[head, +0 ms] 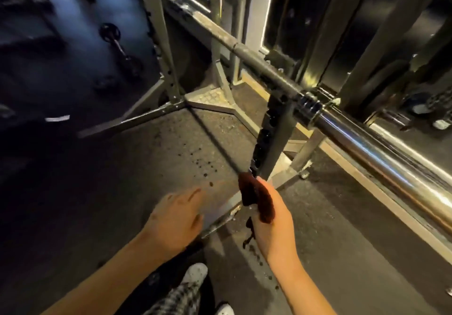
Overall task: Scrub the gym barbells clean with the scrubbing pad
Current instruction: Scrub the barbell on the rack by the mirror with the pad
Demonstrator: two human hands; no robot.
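Barbell [264, 66] crosses diagonally, far left to near right. Near side of its dark shaft is open air, left of the holed upright [271, 138]. That upright stands right in front of the right grip [269, 219], under the collar [309, 105]. Behind the bar, rack posts [216, 21] crowd close. Base rails [137, 119] lie low on the floor [97, 192].

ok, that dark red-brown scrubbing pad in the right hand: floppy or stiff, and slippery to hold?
Probably floppy: the dark red-brown scrubbing pad looks crumpled in the right hand, not flat. Likely soaked, so heavier than dry and perhaps slick: dark liquid hangs below the hand and dark spots dot the floor.
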